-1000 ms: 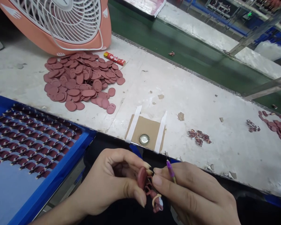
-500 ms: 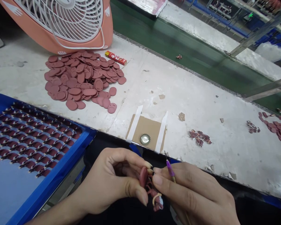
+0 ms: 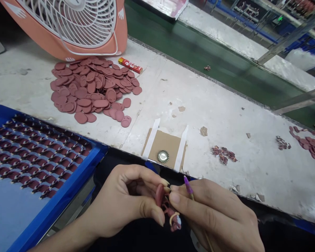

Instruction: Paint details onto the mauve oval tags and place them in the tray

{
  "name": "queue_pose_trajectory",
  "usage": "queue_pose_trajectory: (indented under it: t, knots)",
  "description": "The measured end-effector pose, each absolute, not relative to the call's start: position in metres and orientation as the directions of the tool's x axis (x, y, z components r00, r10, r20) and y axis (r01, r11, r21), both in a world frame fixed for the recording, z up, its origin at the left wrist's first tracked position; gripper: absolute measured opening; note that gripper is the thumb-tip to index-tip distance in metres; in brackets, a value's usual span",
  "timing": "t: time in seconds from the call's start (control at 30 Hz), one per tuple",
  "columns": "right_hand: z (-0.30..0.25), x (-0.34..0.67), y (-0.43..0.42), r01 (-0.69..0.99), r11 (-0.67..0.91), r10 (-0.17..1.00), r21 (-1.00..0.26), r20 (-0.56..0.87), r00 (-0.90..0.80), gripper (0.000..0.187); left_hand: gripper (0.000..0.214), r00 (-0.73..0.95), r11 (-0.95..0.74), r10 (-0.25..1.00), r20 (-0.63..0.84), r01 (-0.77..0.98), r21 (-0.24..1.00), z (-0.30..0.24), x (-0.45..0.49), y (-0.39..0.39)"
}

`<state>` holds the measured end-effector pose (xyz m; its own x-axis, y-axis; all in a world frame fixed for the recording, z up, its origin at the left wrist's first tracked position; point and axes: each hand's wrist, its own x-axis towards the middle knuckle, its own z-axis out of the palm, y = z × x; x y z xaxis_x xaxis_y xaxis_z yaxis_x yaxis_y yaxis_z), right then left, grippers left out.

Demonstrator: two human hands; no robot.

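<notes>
Low in the view, in front of the table edge, both my hands meet over a small maroon figure [image 3: 170, 211] with an oval base. My left hand [image 3: 126, 204] pinches the oval base between thumb and fingers. My right hand [image 3: 212, 213] touches the figure with its fingertips and also holds a thin stick with a purple tip [image 3: 188, 185] that points up and away. Just beyond my hands, a metal bottle cap [image 3: 163, 156] sits on a taped-down cardboard square [image 3: 165, 144].
A heap of maroon oval pieces [image 3: 93, 89] lies before an orange fan [image 3: 68, 24], next to a red lighter [image 3: 130, 65]. A blue tray [image 3: 68, 189] at left holds rows of finished figures. Small maroon scraps [image 3: 223, 154] and more ovals [image 3: 309, 143] lie right. A green conveyor belt [image 3: 199, 49] runs behind.
My hands and the figure have shifted slightly, and the purple-tipped stick leans a little more to the left. A small piece on the green belt has drifted rightwards.
</notes>
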<state>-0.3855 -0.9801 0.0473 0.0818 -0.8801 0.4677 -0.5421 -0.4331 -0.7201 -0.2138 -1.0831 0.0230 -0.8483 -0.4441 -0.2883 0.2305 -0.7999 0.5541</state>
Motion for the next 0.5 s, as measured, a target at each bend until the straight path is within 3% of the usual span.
queue_pose_trajectory:
  t: [0.37,0.5]
  knots:
    - [0.0518,-0.3767,-0.9774,-0.578,-0.366,-0.894,-0.729,0.448,0.001,0.036,0.030,-0.858,-0.776,-0.448,-0.250,0.235,0.585,0.0219,-0.2125,-1.0847]
    - [0.0582,-0.3771,-0.9823,-0.687,-0.381,-0.858,-0.619,0.513,0.013,0.032,0.037,-0.823,-0.679,-0.518,-0.233,0.230,0.697,0.0190,-0.2113,-1.0888]
